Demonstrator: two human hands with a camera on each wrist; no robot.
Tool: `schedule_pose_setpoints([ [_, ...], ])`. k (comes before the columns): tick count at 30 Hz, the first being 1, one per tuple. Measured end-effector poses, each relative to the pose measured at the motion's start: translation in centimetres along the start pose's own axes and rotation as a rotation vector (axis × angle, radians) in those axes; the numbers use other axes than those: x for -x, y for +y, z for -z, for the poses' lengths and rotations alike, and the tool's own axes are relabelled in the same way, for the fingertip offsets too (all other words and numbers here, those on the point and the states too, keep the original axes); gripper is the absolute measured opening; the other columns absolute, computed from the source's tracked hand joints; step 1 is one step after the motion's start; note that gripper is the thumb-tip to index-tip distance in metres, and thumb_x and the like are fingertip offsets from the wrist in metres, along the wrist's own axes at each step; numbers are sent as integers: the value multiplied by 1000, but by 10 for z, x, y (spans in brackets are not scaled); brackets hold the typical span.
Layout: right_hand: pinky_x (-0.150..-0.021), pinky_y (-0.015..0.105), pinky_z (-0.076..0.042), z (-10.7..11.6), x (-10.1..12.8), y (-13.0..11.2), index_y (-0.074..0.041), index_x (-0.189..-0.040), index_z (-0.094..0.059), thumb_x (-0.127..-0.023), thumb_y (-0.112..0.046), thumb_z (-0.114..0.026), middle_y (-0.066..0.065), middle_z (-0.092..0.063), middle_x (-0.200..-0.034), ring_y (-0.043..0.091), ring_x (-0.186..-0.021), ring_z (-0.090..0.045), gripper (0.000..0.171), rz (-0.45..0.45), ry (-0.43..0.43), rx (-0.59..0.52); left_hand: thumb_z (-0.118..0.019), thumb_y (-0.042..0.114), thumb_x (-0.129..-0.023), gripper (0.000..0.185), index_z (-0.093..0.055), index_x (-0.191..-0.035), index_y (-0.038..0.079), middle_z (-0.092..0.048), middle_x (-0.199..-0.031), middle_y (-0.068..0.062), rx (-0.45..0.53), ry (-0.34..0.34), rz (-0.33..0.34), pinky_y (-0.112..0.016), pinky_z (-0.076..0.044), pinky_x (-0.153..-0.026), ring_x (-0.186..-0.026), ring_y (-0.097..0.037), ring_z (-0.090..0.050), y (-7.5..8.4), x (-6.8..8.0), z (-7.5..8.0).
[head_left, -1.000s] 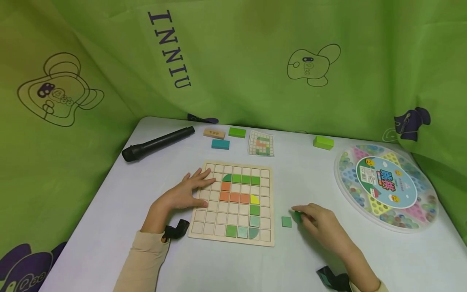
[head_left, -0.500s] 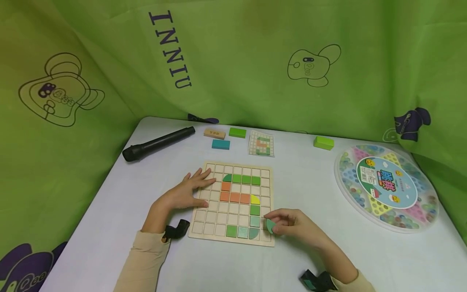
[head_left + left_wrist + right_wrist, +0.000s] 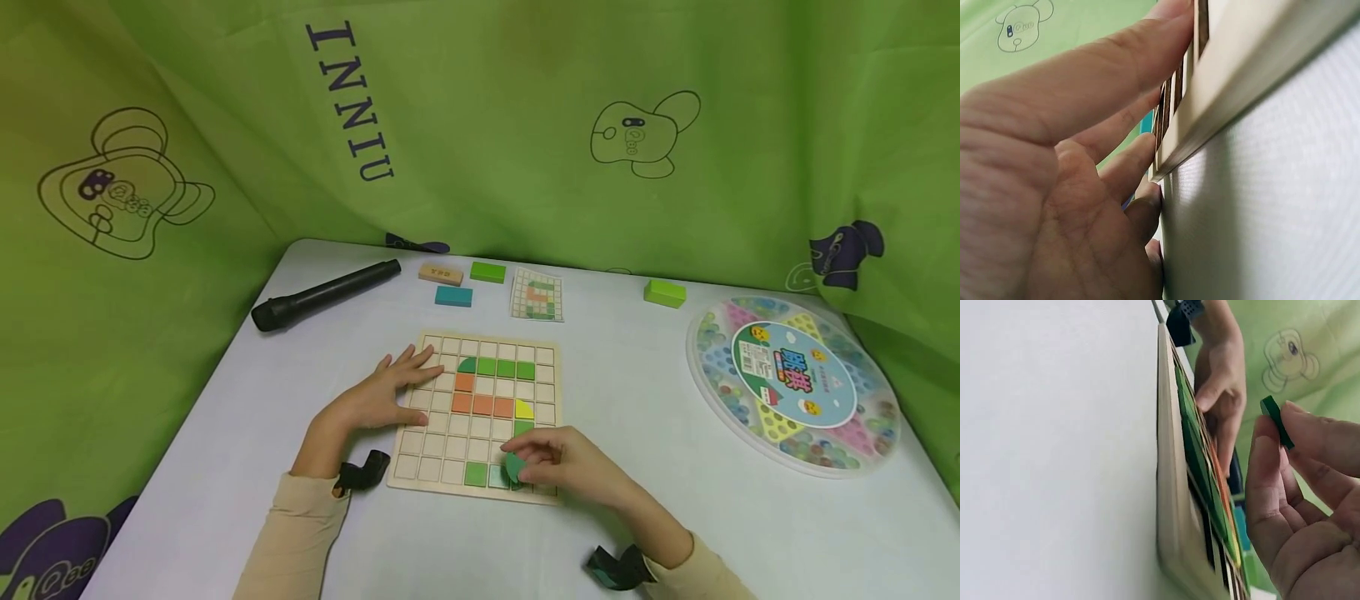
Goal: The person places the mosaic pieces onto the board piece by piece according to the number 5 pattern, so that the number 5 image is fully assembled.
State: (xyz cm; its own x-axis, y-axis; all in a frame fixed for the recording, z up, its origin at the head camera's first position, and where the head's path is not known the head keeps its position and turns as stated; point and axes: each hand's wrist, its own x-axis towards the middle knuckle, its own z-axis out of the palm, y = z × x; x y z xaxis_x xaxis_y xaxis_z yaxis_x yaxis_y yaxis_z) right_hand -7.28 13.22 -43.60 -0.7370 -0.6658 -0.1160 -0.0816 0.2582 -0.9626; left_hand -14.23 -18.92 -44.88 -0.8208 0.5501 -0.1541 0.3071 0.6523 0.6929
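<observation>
A wooden grid board [image 3: 450, 467] lies on the white table, holding green, orange and yellow tiles [image 3: 483, 406]. My left hand [image 3: 375, 400] lies flat with straight fingers on the board's left edge [image 3: 1210, 119]. My right hand [image 3: 558, 467] hovers over the board's lower right corner and pinches a dark green tile [image 3: 514, 467] between thumb and fingers. In the right wrist view that green tile [image 3: 1276, 421] is held just above the board [image 3: 1169, 487], not touching it.
A black cylinder [image 3: 324, 294], wooden, teal and green blocks [image 3: 453, 296], a pattern card [image 3: 537, 294] and another green block [image 3: 664, 292] lie along the far side. A round marble game tray [image 3: 795, 385] sits at the right. Green cloth surrounds the table.
My right hand picked a green tile from the table right of the board and carried it left over the board's lower right corner. The left hand stayed put.
</observation>
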Motion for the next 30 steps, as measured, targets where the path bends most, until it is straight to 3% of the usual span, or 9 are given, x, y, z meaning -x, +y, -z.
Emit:
schedule_pose_setpoints([
  [11, -73, 19, -53, -16, -33, -12, -5, -115, -67, -86, -12, -69, 6, -66, -99, 5, -84, -59, 30, 27, -34, 110, -76, 35, -78, 77, -41, -145, 15, -14, -159, -9, 6, -13, 2, -56, 6, -116, -147, -35, 1, 2, -1, 1],
  [20, -72, 17, -50, -36, -57, -17, -16, -111, -69, -86, -13, -69, -10, -65, -93, 1, -81, -55, 25, 80, -73, 345, -75, 33, -79, 76, -41, -145, 14, -13, -159, -10, 4, -20, -15, -57, 7, -116, -147, -36, 2, 2, -1, 2],
  [30, -77, 14, -47, -47, -68, -17, -14, -111, -70, -89, -13, -66, -10, -67, -100, -2, -86, -54, 23, 124, -138, 497, -75, 32, -80, 76, -41, -145, 14, -14, -159, -10, 7, -17, -13, -57, 7, -116, -147, -36, 1, 3, 2, 3],
])
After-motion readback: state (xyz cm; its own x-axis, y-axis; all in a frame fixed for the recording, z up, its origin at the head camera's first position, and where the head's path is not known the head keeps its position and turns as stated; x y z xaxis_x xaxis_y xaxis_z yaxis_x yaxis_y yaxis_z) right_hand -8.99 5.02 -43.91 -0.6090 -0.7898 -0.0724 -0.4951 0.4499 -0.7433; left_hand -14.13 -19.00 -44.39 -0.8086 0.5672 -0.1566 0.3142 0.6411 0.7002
